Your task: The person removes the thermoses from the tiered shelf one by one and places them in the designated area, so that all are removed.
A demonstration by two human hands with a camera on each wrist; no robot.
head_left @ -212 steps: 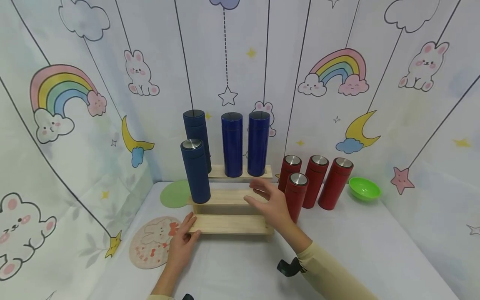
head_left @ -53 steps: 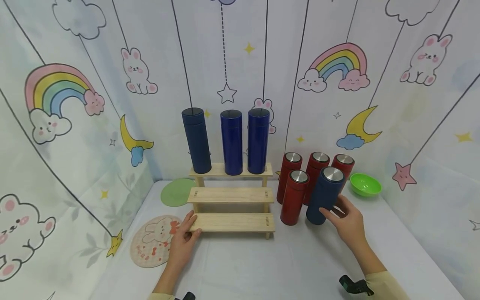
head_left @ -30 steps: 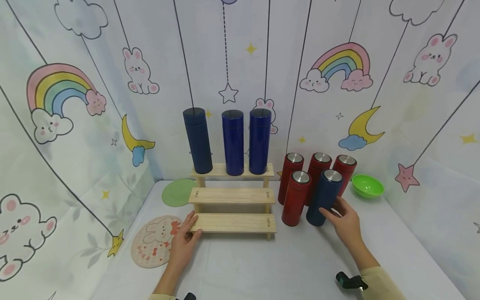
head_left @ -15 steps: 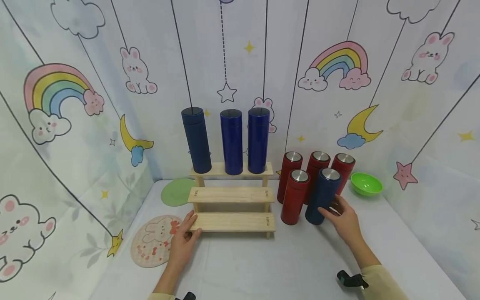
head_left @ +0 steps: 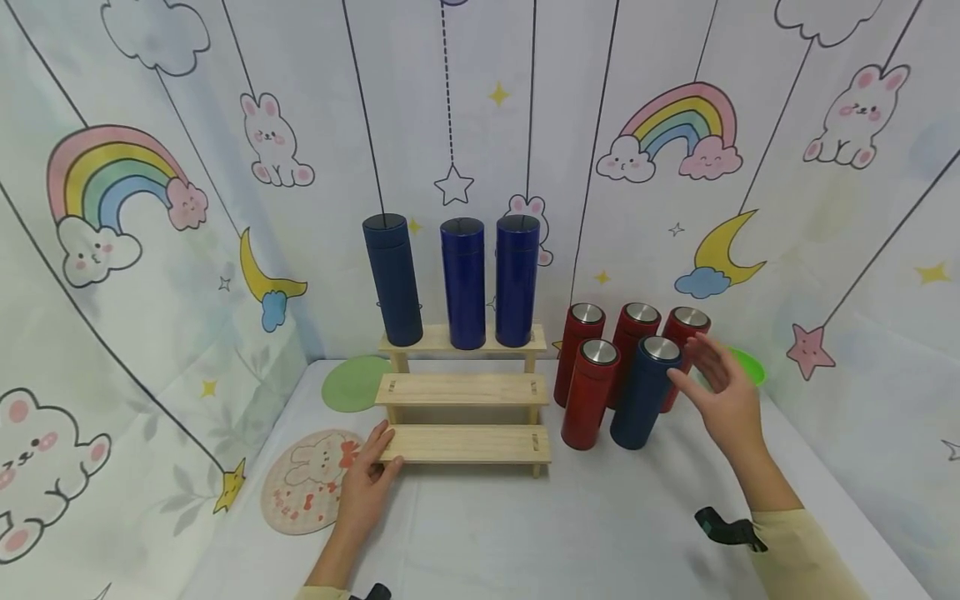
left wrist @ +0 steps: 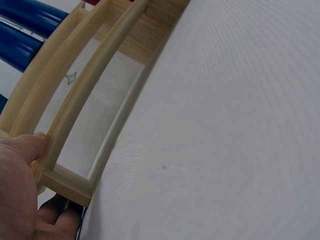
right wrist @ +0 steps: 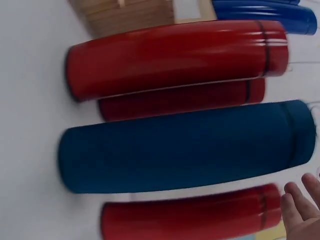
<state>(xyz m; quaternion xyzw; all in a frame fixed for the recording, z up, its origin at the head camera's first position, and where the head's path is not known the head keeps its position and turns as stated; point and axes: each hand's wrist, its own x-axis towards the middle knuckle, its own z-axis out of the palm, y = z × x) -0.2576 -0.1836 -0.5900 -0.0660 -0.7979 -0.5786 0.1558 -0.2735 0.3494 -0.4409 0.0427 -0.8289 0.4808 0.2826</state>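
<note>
My left hand (head_left: pixel 365 479) grips the left end of a three-tier wooden rack (head_left: pixel 465 446); in the left wrist view its thumb and fingers lie around the rack's end (left wrist: pixel 67 187). My right hand (head_left: pixel 726 400) is raised with fingers spread, just right of a dark blue thermos flask (head_left: pixel 643 396) that stands upright on the table. In the right wrist view that flask (right wrist: pixel 185 147) is apart from the fingertips (right wrist: pixel 295 195). Several red flasks (head_left: pixel 590 400) with silver lids stand around it. On the top tier are one dark blue flask (head_left: pixel 393 283) and two glossy blue flasks (head_left: pixel 463 287).
A lime green bowl (head_left: pixel 752 367) is partly hidden behind my right hand. Left of the rack lie a green round mat (head_left: pixel 352 385) and a pink rabbit-print mat (head_left: pixel 303 492). A patterned cloth backdrop (head_left: pixel 315 108) closes off the back of the white table (head_left: pixel 480 533).
The dark blue flask, on the middle tier at first, was later held by my right hand beside the red flasks. Now the right hand has let go and risen rightward. My left hand stays put.
</note>
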